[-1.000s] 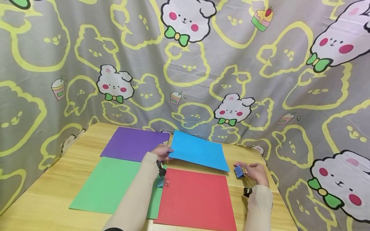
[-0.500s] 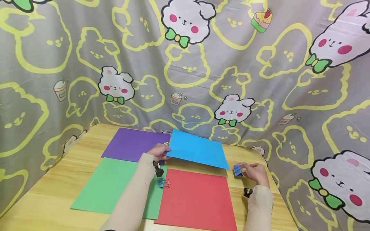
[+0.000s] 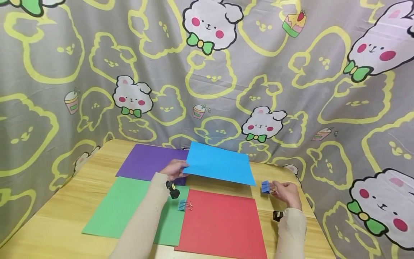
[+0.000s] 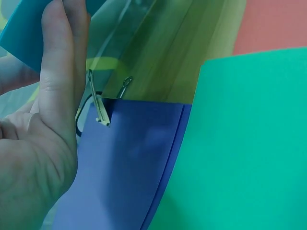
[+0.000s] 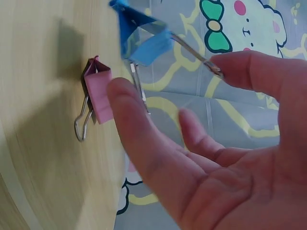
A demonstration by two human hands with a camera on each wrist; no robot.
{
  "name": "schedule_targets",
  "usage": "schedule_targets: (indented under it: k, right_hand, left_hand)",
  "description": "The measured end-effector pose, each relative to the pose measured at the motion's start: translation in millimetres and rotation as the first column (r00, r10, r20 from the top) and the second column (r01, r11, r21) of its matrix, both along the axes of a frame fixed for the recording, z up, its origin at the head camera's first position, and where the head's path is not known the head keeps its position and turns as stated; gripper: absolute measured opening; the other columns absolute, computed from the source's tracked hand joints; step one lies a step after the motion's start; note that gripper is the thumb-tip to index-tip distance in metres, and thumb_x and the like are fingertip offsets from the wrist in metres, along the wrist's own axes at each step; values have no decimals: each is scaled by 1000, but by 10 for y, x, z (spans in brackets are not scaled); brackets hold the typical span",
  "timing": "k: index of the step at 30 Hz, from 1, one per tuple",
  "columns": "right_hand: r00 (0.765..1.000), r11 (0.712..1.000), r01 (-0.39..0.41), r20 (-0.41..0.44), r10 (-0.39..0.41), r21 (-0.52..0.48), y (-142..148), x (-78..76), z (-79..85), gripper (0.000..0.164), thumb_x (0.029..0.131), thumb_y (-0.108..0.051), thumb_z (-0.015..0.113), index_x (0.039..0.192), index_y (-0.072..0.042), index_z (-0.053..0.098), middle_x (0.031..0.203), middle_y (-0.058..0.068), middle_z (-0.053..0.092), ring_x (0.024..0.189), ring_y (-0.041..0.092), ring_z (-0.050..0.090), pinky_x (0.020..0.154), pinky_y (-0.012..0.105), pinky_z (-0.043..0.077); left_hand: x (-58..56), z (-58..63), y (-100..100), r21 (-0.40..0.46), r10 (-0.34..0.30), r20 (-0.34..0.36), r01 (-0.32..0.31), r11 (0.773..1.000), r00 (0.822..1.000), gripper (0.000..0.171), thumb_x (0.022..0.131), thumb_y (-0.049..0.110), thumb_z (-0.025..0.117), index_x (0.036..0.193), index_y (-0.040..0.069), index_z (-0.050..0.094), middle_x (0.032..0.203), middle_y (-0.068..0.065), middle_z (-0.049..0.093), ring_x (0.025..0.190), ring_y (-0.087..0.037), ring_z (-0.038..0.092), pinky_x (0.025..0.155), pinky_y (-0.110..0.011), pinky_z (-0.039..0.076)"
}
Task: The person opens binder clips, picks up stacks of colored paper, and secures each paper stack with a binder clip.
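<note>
My left hand [image 3: 174, 169] pinches the left edge of a blue paper sheet [image 3: 220, 162], which is raised and tilted over the back of the table. In the left wrist view, a corner of that sheet shows between the fingers. At the right, my right hand [image 3: 287, 194] grips a blue binder clip [image 3: 266, 187]. The right wrist view has thumb and index finger at the wire handles of the blue clip [image 5: 151, 45]. Close by it, a pink binder clip [image 5: 100, 96] rests on the table.
Purple [image 3: 152, 162], green [image 3: 129, 205] and red [image 3: 223, 223] sheets lie on the wooden table [image 3: 48, 223]. Another blue binder clip [image 3: 182, 205] sits at the border of green and red. A clip [image 4: 101, 112] is on the purple sheet's edge. A patterned curtain [image 3: 155, 54] hangs behind.
The blue sheet has come up and slightly left with my left hand. The blue clip in my right hand has risen a little and turned.
</note>
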State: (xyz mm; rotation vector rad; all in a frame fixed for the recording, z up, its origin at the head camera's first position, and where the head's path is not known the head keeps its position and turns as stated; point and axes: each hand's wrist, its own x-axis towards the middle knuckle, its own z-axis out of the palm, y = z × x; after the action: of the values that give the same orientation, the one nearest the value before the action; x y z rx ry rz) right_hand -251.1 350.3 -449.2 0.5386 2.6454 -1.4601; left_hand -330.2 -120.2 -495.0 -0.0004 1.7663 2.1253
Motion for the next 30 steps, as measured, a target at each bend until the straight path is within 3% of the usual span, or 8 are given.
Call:
schedule_targets:
  k: [4,8,15,23,30]
  right_hand:
    - [1000,999,13,-26,-14,-30,-12,-7,-6,70,102,-45,59,136,14,46,107,21,74,76,11,76,78,27,64]
    - [1000,999,11,-27,-12,-34,-27,-3,-15,75,102,-45,59,141,17,44,109,21,73,77,10,75,78,28,64]
    - [999,1000,11,-30,-11,-19,-40,-12,-20,75,104,-46,53,142,19,46,94,14,77,76,13,76,77,31,65]
    - [998,999,36,-44,-37,-29,-71,-38,-24,67,104,-42,52,132,18,57,90,13,79,75,12,76,75,25,63]
    - [999,999,37,-35,-38,-30,-98,-57,-31,64,104,-38,49,133,19,55,89,9,76,75,10,72,71,20,60]
  left_hand:
    - [3,-16,-36,8,0,-5,0,1000,1000,43,106,7,51,143,-14,44,86,2,72,74,-7,73,92,-34,63]
    - [13,-18,-70,26,6,-15,-6,1000,1000,39,106,7,51,139,-14,47,85,3,74,74,-7,74,87,-30,63]
    - [56,17,-110,48,4,-16,-4,999,1000,41,105,6,52,141,-14,45,86,3,74,75,-7,74,88,-30,63]
    - [123,23,-160,65,-1,-40,4,998,999,43,107,6,51,143,-14,41,92,2,71,79,-7,74,87,-29,63]
    - [193,-2,-251,34,14,-53,-13,999,999,48,108,11,51,148,-13,37,98,3,69,85,-6,72,86,-27,62]
